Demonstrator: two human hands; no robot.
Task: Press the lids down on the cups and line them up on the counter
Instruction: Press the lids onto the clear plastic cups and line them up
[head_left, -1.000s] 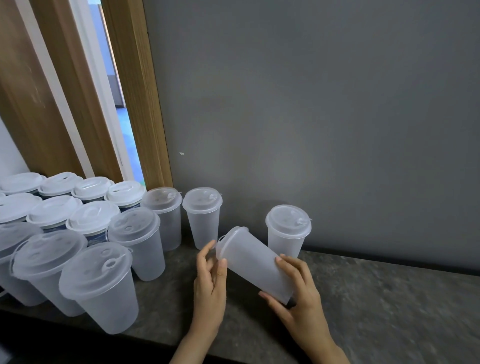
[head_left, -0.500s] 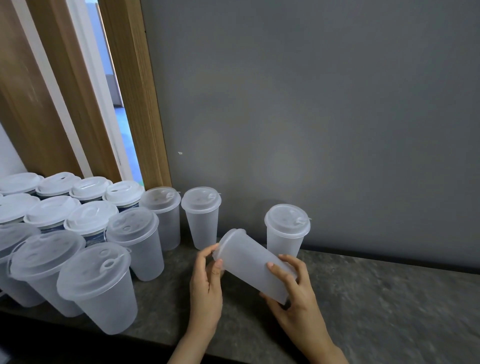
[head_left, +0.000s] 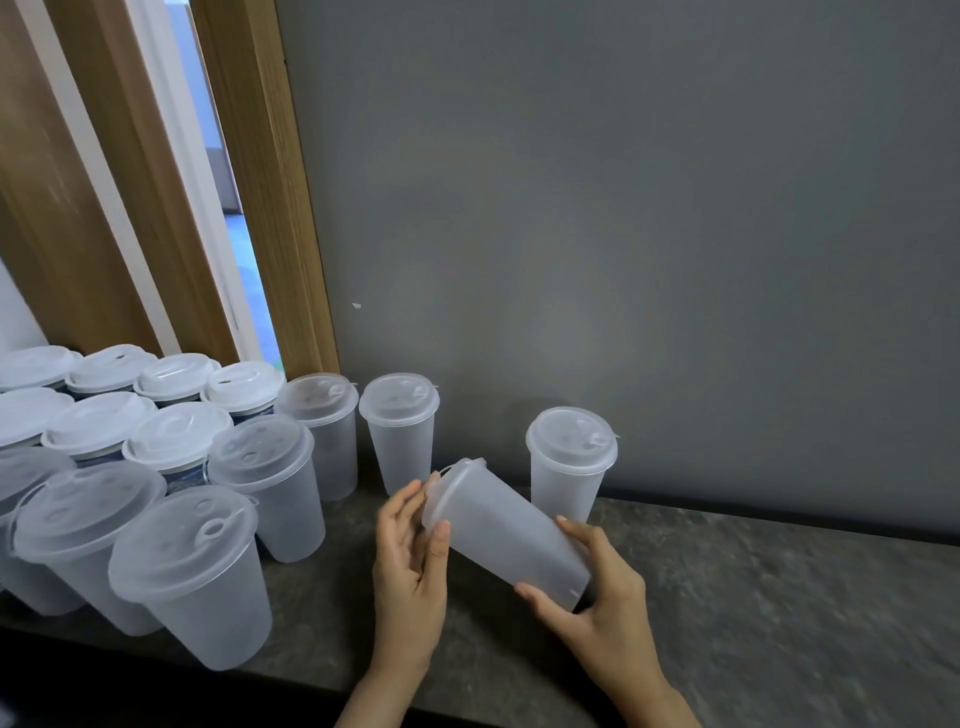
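Note:
A frosted plastic cup (head_left: 506, 530) with its lid on lies tilted in the air above the counter, lid end pointing up and left. My right hand (head_left: 597, 608) grips the cup's base end, fingers curled round it. My left hand (head_left: 410, 556) is at the lid end, fingers straight, thumb and fingertips touching the lid's rim. Behind it by the wall stand two lidded cups, one at the right (head_left: 570, 462) and one at the left (head_left: 399, 431).
Several lidded cups (head_left: 192, 571) crowd the counter's left side in rows. The dark stone counter (head_left: 779, 597) runs to the right along a grey wall (head_left: 623, 234). A wooden door frame (head_left: 270, 208) rises at the back left. The counter's front edge is just below my wrists.
The tilted cup has shifted slightly between my hands, and my left fingers have closed in on the lid's rim. The standing cups have not moved.

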